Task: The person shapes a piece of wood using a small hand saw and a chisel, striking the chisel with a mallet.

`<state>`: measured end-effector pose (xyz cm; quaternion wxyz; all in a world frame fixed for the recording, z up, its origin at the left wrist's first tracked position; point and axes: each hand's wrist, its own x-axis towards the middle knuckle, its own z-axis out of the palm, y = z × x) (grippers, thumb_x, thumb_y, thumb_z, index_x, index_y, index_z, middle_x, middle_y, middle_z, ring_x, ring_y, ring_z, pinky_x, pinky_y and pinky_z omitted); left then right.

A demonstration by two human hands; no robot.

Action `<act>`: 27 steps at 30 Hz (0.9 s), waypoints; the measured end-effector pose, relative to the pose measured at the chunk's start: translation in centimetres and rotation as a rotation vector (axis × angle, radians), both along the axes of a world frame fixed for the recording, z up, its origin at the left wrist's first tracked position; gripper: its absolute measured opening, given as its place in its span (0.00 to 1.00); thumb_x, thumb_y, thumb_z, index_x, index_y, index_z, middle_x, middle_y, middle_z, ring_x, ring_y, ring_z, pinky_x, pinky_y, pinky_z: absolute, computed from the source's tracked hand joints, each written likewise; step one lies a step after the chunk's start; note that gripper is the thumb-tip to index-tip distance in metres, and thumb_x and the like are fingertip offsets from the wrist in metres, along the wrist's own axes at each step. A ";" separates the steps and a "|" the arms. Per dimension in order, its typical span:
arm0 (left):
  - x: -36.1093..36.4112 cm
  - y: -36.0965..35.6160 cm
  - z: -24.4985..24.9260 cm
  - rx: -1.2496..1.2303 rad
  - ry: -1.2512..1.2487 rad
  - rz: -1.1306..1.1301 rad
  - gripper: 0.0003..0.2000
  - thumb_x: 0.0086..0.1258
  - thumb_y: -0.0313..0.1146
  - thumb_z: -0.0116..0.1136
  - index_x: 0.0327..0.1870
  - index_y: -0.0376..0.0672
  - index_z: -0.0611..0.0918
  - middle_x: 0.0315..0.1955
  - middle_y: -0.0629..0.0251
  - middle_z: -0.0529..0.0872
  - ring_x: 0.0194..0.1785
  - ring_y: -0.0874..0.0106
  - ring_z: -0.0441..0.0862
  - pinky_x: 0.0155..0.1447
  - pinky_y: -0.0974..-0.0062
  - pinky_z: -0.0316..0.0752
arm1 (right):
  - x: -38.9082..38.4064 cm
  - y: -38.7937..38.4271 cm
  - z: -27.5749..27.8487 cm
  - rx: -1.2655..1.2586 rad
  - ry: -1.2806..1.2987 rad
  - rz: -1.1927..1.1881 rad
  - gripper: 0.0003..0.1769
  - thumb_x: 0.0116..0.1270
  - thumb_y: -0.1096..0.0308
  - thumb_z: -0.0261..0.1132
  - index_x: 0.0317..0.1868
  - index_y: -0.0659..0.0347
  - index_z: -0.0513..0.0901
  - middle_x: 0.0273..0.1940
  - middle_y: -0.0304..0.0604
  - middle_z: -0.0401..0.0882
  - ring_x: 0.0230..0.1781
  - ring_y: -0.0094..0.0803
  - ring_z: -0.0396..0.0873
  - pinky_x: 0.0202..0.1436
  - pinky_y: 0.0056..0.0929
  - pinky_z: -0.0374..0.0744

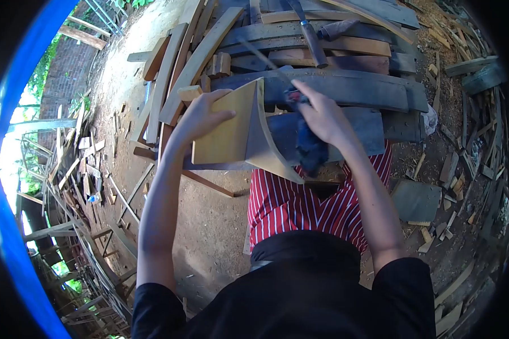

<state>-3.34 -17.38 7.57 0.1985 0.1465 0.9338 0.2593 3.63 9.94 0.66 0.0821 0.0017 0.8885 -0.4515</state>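
Observation:
My left hand (205,116) grips a pale wooden piece (231,125) by its left side, thumb lying across the face. The piece is tilted up and has a curved edge sweeping down to a point at the lower right. My right hand (323,120) is closed around the end of a long thin tool (264,58), which looks like a file and slants up to the left, blurred. Dark blue cloth (311,147) is bunched at this grip and hangs below it. Both hands are over a stack of dark planks (345,90).
A tool with a wooden handle (313,45) lies on the planks beyond my hands. Long boards (201,65) lean at the left of the stack. Wood scraps (87,150) cover the ground at both sides. A square board (416,200) lies at the right.

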 end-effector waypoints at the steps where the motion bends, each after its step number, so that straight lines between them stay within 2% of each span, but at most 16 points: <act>1: -0.4 -0.6 -0.1 0.049 -0.093 0.008 0.29 0.62 0.37 0.67 0.65 0.35 0.76 0.48 0.52 0.86 0.49 0.66 0.85 0.57 0.69 0.77 | 0.4 0.9 -0.1 -0.049 0.015 -0.060 0.31 0.72 0.59 0.55 0.75 0.43 0.65 0.54 0.63 0.81 0.54 0.62 0.79 0.60 0.53 0.76; 2: -0.8 -1.0 -0.3 0.098 -0.184 0.012 0.31 0.63 0.38 0.68 0.66 0.33 0.74 0.50 0.58 0.85 0.50 0.73 0.82 0.58 0.73 0.75 | 0.9 1.5 -0.1 -0.043 0.022 -0.063 0.31 0.72 0.59 0.55 0.75 0.43 0.65 0.54 0.63 0.81 0.54 0.62 0.79 0.60 0.53 0.76; 5: -1.0 -1.3 -0.5 0.127 -0.175 -0.011 0.30 0.64 0.38 0.67 0.66 0.32 0.75 0.52 0.58 0.84 0.54 0.73 0.80 0.61 0.73 0.74 | 2.5 2.9 -0.7 0.100 -0.077 -0.063 0.32 0.74 0.55 0.54 0.77 0.42 0.60 0.59 0.62 0.78 0.58 0.61 0.77 0.61 0.53 0.75; 9: -1.3 -1.9 -1.0 0.166 -0.218 -0.022 0.31 0.64 0.39 0.68 0.66 0.33 0.75 0.54 0.57 0.83 0.56 0.73 0.79 0.63 0.73 0.72 | 3.0 2.6 -0.8 0.076 -0.053 -0.088 0.32 0.73 0.55 0.55 0.76 0.43 0.61 0.60 0.60 0.78 0.59 0.61 0.77 0.62 0.52 0.75; 13: -1.4 -2.0 -1.5 0.139 -0.175 -0.033 0.31 0.64 0.40 0.68 0.66 0.34 0.75 0.54 0.58 0.83 0.56 0.73 0.79 0.64 0.73 0.72 | 2.8 2.6 -1.2 0.063 -0.033 -0.131 0.30 0.72 0.55 0.56 0.74 0.44 0.65 0.58 0.60 0.79 0.58 0.61 0.77 0.62 0.51 0.75; 15: -1.3 -1.6 -1.2 0.161 -0.150 -0.051 0.30 0.62 0.40 0.68 0.67 0.41 0.76 0.52 0.58 0.85 0.54 0.71 0.82 0.64 0.70 0.73 | 2.8 2.6 -1.2 0.044 -0.045 -0.140 0.30 0.72 0.55 0.56 0.73 0.45 0.67 0.58 0.60 0.80 0.58 0.61 0.77 0.62 0.51 0.75; 21: -1.0 -0.8 -0.3 0.159 -0.188 -0.080 0.30 0.64 0.39 0.67 0.67 0.39 0.75 0.53 0.60 0.84 0.54 0.74 0.80 0.62 0.72 0.74 | 3.1 2.6 -1.1 0.014 -0.052 -0.192 0.29 0.71 0.55 0.56 0.72 0.46 0.68 0.56 0.60 0.81 0.57 0.60 0.78 0.62 0.50 0.75; 25: -0.3 0.1 0.9 0.154 -0.144 -0.104 0.29 0.64 0.38 0.67 0.67 0.42 0.76 0.51 0.60 0.85 0.53 0.72 0.81 0.62 0.71 0.74 | 3.3 2.2 -0.9 0.066 -0.016 -0.194 0.29 0.72 0.55 0.56 0.72 0.45 0.67 0.52 0.60 0.82 0.54 0.60 0.80 0.60 0.51 0.75; 27: 0.3 1.8 3.1 -0.156 -0.052 -0.208 0.28 0.65 0.37 0.66 0.68 0.45 0.76 0.53 0.57 0.86 0.54 0.66 0.83 0.62 0.68 0.75 | 3.5 2.0 -0.8 0.089 -0.008 -0.204 0.29 0.72 0.55 0.56 0.73 0.45 0.67 0.51 0.60 0.83 0.52 0.60 0.81 0.60 0.51 0.76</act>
